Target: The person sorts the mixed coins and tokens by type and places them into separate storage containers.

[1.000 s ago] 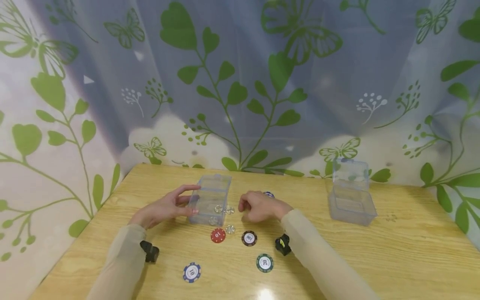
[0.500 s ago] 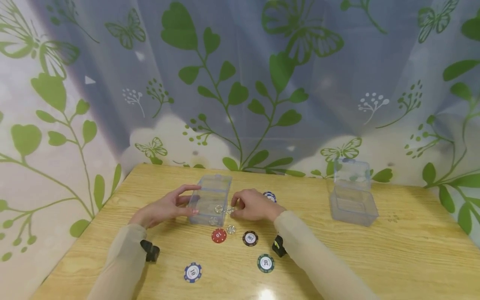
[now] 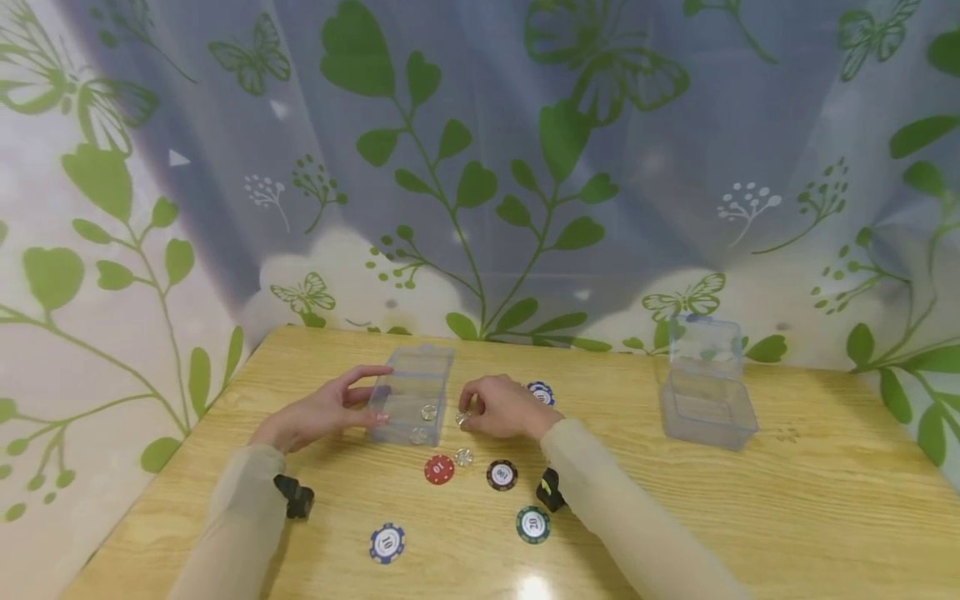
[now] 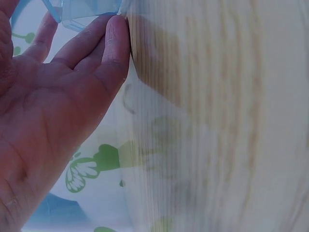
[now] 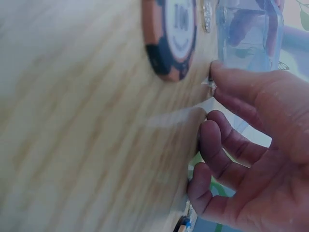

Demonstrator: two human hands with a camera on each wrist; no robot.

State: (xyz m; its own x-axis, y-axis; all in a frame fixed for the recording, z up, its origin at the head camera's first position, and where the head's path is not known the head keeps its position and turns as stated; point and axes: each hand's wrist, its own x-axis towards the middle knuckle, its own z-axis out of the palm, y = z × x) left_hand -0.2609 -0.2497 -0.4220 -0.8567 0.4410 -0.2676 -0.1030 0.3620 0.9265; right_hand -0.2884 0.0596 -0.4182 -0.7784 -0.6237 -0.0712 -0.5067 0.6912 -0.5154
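My left hand (image 3: 330,410) holds the left side of an open clear plastic box (image 3: 409,385), thumb near its front and fingers farther back. In the left wrist view the fingertips touch the bluish box edge (image 4: 89,12). Two small clear gems (image 3: 428,412) show in the box's front part. Just right of the box, my right hand (image 3: 501,407) pinches another clear gem (image 3: 462,419) at the tabletop between thumb and forefinger; the fingertips (image 5: 219,70) partly cover it in the right wrist view. One more loose gem (image 3: 463,457) lies beside a red poker chip (image 3: 439,469).
A black-and-brown 100 chip (image 3: 502,475), a green 20 chip (image 3: 533,525) and a blue 10 chip (image 3: 387,543) lie nearer the front. Behind my right hand are blue chips (image 3: 542,393). A second open clear box (image 3: 708,414) stands at right. A patterned curtain (image 3: 480,183) hangs behind the table.
My right hand has moved left from beside the chips to the gem and now pinches it. The box, with my left hand on it, has shifted slightly left, away from that gem.
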